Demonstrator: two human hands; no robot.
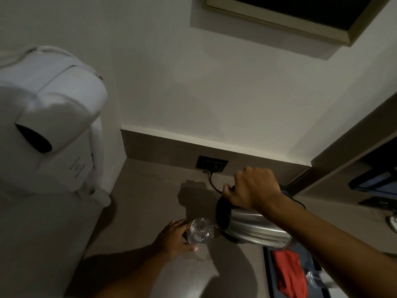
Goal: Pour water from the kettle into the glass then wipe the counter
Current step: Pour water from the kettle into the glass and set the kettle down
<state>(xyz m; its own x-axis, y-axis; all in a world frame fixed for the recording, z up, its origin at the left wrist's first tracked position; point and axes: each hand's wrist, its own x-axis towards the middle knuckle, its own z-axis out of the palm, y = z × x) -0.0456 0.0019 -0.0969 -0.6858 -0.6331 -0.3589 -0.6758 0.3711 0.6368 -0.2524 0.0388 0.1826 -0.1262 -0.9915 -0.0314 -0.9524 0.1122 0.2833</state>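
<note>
red cloth [290, 274] in dark tray [271, 276] at 5 o'clock. left hand [174, 238] wrapped round glass [199, 231], on counter [146, 203] at 6 o'clock. steel kettle [251, 229] tipped, spout at glass rim — handle gripped in closed right hand [253, 188]. wall socket [212, 163] at 12 o'clock, behind. white wall dispenser [51, 125] at 9 o'clock.

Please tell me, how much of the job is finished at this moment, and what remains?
Done: the right hand has lifted the steel kettle and tilted it. In hand: a thin stream runs into the clear drinking glass, which the left hand holds on the grey counter. Left: wiping; drops lie beside the glass, and the red cloth lies untouched in the dark tray.
</note>
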